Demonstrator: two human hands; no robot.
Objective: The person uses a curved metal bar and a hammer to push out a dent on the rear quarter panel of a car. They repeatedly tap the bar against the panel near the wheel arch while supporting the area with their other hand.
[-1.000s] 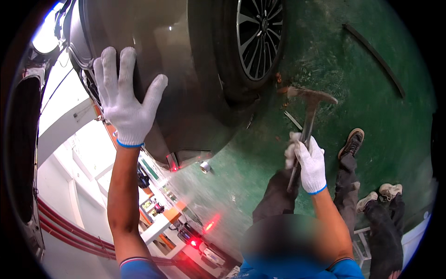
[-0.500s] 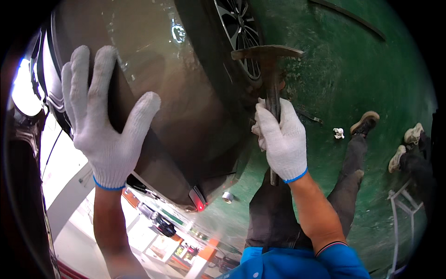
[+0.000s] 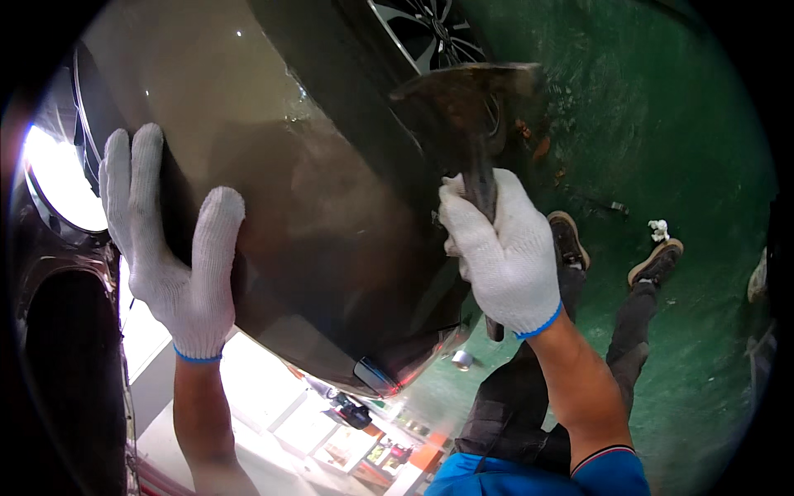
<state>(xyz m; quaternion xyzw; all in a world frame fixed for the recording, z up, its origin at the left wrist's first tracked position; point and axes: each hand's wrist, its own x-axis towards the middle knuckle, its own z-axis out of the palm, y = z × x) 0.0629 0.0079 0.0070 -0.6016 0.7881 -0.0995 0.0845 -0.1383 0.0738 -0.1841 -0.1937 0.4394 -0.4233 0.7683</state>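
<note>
My left hand (image 3: 174, 281), in a white knit glove with a blue cuff, rests against the brown-grey car body (image 3: 289, 190) near its upper edge, fingers stretched out and thumb apart. In a matching glove, my right hand (image 3: 517, 269) is wrapped round the handle of a hammer (image 3: 463, 95). The hammer has a long, wide, worn metal head, held up in front of the car's lower side near the wheel (image 3: 434, 37). The handle's end shows below my fist. The head looks apart from the panel.
A red-and-dark lamp (image 3: 376, 376) sits at the car's corner. On the green floor (image 3: 653, 157) lie a small silvery cylinder (image 3: 462, 360), a crumpled white scrap (image 3: 658, 231) and a thin strip (image 3: 616, 207). An opened dark panel (image 3: 66, 347) with a large hole stands at left.
The hammer's head now appears larger and tilted differently. My left hand shows lower and further left in the view, which has itself shifted. The other person's feet have mostly left the picture.
</note>
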